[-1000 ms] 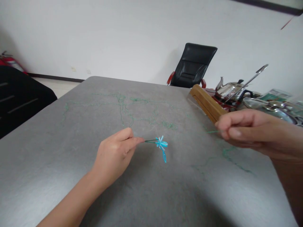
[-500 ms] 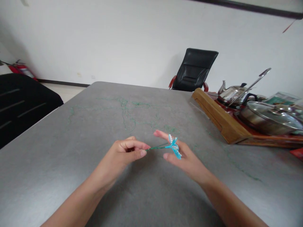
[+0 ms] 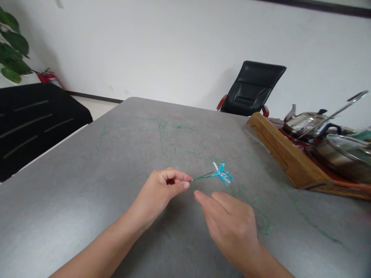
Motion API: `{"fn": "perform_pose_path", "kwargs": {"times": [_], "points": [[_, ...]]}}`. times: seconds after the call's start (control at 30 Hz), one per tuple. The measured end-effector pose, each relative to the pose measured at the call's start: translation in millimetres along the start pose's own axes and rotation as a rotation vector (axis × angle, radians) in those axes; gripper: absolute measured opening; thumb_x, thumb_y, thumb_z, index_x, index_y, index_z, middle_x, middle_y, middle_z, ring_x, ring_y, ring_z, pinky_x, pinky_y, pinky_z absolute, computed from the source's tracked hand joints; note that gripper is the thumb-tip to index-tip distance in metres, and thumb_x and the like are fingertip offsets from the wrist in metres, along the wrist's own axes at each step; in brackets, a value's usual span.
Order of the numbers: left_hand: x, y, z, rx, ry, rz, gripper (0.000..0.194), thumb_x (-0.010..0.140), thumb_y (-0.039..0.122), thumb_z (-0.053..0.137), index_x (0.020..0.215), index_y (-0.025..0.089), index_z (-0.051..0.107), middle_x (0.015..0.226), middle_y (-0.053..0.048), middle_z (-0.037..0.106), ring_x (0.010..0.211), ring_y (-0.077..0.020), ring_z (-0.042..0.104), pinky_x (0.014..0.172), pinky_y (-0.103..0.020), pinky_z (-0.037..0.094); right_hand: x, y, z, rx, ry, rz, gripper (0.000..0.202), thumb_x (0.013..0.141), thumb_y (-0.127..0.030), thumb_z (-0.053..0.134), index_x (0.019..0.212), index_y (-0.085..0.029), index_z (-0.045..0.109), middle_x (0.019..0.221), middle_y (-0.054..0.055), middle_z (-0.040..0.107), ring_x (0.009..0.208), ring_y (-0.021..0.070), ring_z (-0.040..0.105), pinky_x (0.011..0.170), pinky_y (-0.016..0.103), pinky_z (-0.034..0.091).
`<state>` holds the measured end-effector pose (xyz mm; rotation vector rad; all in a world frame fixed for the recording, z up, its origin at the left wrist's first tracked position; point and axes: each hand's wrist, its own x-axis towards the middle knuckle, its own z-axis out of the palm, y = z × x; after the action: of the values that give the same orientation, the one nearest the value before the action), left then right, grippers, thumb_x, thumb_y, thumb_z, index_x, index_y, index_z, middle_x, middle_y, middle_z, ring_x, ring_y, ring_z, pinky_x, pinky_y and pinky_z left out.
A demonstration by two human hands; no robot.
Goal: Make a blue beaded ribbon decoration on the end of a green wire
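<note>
My left hand [image 3: 166, 187] pinches the thin green stem of a blue artificial flower [image 3: 222, 173] between thumb and index finger. The flower's petals are bright blue, some with silvery bead-like edges, and its head points right, clear of both hands. Just below the stem is my right hand [image 3: 228, 218], its fingers closed in a pinch with the back of the hand up. A faint strand of green thread [image 3: 193, 186] seems to run from the left fingertips to the right ones. More loose thread [image 3: 265, 226] lies on the table beyond the right hand.
Tangled green thread [image 3: 164, 129] is strewn across the grey table [image 3: 72, 185]. On the right stands a wooden tray [image 3: 275, 154] with a metal kettle [image 3: 307, 121] and a lidded pot [image 3: 344, 154]. A black chair [image 3: 252, 88] is at the far side, another [image 3: 37, 119] at the left.
My right hand has come away from the flower head, moved down and closed its fingers. The view has swung left, so things appear shifted right; a plant now shows at the left.
</note>
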<state>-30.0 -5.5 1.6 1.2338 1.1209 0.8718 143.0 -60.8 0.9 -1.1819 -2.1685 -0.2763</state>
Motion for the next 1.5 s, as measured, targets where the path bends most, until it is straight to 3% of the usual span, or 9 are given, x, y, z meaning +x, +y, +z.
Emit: {"fn": "perform_pose_path", "kwargs": {"times": [0.2,0.47,0.7,0.87,1.1,1.33,1.5], "points": [[-1.4,2.2,1.0,0.201,0.049,0.076,0.009,0.074,0.022,0.066,0.073,0.016,0.073,0.066,0.001,0.059,0.062,-0.0118,0.051,0.058,-0.024,0.038,5.9,-6.4,-13.8,-0.209,0.096,-0.185,0.021,0.09,-0.006,0.053,0.088,-0.012,0.072,0.049,-0.003,0.05,0.046,0.0131,0.043,0.048,0.032,0.027],[-7.4,-0.2,0.3,0.562,0.072,0.337,0.014,0.082,0.015,0.063,0.075,0.019,0.074,0.068,0.0,0.062,0.062,-0.0119,0.056,0.058,-0.023,0.038,11.3,3.2,-36.3,-0.174,0.064,-0.256,0.021,0.091,-0.007,0.052,0.09,-0.013,0.072,0.055,-0.001,0.056,0.051,0.0135,0.049,0.049,0.031,0.029],[-9.4,-2.2,-2.1,0.792,-0.036,0.496,0.017,0.085,0.011,0.061,0.084,0.021,0.075,0.07,0.001,0.059,0.066,-0.0131,0.056,0.059,-0.025,0.037,24.2,19.7,-38.3,-0.052,-0.015,-0.155,0.023,0.091,-0.013,0.055,0.076,-0.016,0.072,0.052,-0.002,0.053,0.047,0.0123,0.045,0.047,0.03,0.029],[-8.3,-1.5,-1.0,0.849,-0.094,0.533,0.019,0.086,0.011,0.06,0.09,0.022,0.075,0.073,0.0,0.059,0.068,-0.0136,0.058,0.059,-0.025,0.039,31.6,28.2,-33.8,0.029,-0.103,-0.071,0.023,0.092,-0.018,0.054,0.08,-0.016,0.073,0.057,-0.001,0.06,0.052,0.0121,0.054,0.051,0.026,0.033],[-10.2,1.8,-2.1,0.843,-0.143,0.573,0.018,0.086,0.011,0.059,0.086,0.021,0.074,0.073,0.0,0.059,0.068,-0.0128,0.058,0.058,-0.023,0.039,37.2,37.5,-28.4,0.143,-0.211,0.061,0.017,0.091,-0.02,0.058,0.084,-0.019,0.073,0.071,-0.001,0.07,0.066,0.0126,0.065,0.059,0.023,0.039],[-11.2,4.1,-2.3,0.787,-0.196,0.583,0.018,0.087,0.011,0.059,0.084,0.021,0.074,0.071,0.001,0.057,0.067,-0.0113,0.057,0.059,-0.022,0.039,40.4,41.3,-26.0,0.22,-0.258,0.08,0.015,0.091,-0.02,0.06,0.083,-0.019,0.072,0.074,-0.001,0.071,0.069,0.0123,0.065,0.063,0.022,0.041],[-12.3,5.7,-3.3,0.736,-0.233,0.626,0.019,0.088,0.01,0.058,0.085,0.022,0.073,0.072,0.002,0.058,0.067,-0.01,0.057,0.059,-0.021,0.038,45.3,51.5,-22.9,0.336,-0.347,0.197,0.011,0.088,-0.019,0.062,0.083,-0.019,0.072,0.082,-0.001,0.074,0.075,0.0127,0.066,0.068,0.022,0.042]]}}
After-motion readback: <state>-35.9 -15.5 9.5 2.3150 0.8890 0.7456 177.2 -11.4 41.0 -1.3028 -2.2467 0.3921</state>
